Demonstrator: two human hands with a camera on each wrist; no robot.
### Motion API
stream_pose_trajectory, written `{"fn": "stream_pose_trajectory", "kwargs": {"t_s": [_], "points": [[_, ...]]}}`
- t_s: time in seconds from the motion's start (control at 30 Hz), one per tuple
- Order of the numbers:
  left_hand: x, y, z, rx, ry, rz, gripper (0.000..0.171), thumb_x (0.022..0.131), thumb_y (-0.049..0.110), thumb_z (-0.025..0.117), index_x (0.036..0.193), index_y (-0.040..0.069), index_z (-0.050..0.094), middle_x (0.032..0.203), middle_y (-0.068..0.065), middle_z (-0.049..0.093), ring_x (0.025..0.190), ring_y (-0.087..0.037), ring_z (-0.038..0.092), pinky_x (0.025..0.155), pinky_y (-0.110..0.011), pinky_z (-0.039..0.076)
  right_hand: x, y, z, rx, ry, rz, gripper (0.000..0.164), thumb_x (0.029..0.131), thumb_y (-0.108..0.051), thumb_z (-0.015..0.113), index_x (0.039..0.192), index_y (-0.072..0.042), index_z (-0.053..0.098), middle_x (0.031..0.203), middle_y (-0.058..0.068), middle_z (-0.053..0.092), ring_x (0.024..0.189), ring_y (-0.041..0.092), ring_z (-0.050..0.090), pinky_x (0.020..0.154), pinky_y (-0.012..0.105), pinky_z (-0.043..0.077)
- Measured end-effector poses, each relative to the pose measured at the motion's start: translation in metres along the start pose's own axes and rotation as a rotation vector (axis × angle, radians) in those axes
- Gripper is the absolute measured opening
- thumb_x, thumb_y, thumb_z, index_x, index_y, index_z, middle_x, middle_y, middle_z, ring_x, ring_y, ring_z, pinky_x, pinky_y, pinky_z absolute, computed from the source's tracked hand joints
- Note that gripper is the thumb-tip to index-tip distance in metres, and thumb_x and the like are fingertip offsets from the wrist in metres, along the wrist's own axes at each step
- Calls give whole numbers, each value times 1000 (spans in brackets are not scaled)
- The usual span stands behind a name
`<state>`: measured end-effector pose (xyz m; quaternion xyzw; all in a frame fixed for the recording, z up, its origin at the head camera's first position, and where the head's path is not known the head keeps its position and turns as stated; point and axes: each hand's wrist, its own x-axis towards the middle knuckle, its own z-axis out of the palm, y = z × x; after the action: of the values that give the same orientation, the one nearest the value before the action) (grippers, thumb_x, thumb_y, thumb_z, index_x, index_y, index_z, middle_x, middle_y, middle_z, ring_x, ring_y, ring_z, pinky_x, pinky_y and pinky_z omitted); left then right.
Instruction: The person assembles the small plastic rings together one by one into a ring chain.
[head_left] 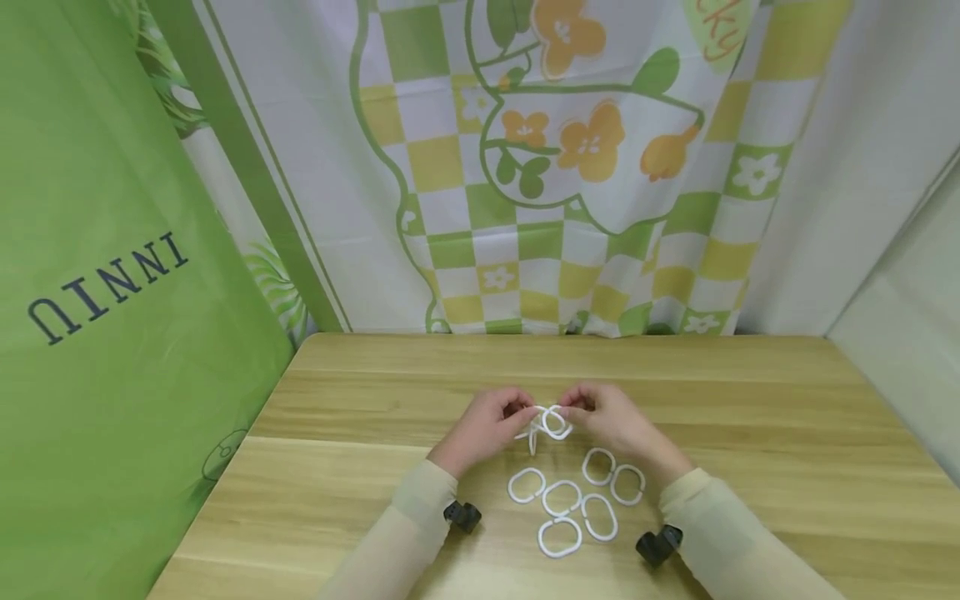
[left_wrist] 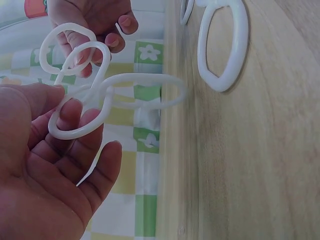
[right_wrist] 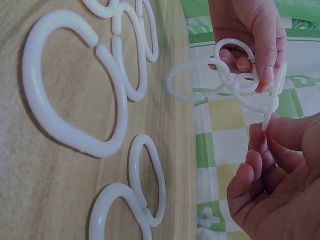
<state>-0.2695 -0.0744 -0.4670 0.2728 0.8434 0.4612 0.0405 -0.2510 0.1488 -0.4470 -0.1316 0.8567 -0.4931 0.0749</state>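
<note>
My left hand [head_left: 487,423] pinches a white plastic C-shaped ring [left_wrist: 75,134] between thumb and forefinger. Facing it, my right hand [head_left: 613,419] holds another such ring [right_wrist: 272,102] by its edge between thumb and fingertip. Between the hands, the rings cross and look linked in a short chain. One more ring [left_wrist: 145,77] hangs from the left hand's side, out over the table. The exact joints where the rings overlap are hard to make out. Below the hands, several loose white rings [head_left: 561,556] lie on the table, each with a small gap.
The wooden table [head_left: 360,483] reaches back to a checked, flowered curtain [head_left: 540,242]. A green cloth [head_left: 112,400] with lettering hangs at the left, and a pale panel [head_left: 907,333] stands on the right. Small black cameras [head_left: 462,517] sit on both wrists.
</note>
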Motion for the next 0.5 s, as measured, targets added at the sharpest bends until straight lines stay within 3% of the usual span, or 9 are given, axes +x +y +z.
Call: {"fn": "stream_pose_trajectory", "kwargs": {"t_s": [0.5], "points": [[-2, -4, 1, -32, 8, -8, 12, 97, 26, 64, 97, 15, 69, 81, -2, 66, 68, -7, 55, 60, -24, 49, -4, 2, 3, 13, 23, -31, 12, 92, -15, 68, 95, -4, 70, 80, 2, 65, 73, 16, 57, 65, 28, 48]]}}
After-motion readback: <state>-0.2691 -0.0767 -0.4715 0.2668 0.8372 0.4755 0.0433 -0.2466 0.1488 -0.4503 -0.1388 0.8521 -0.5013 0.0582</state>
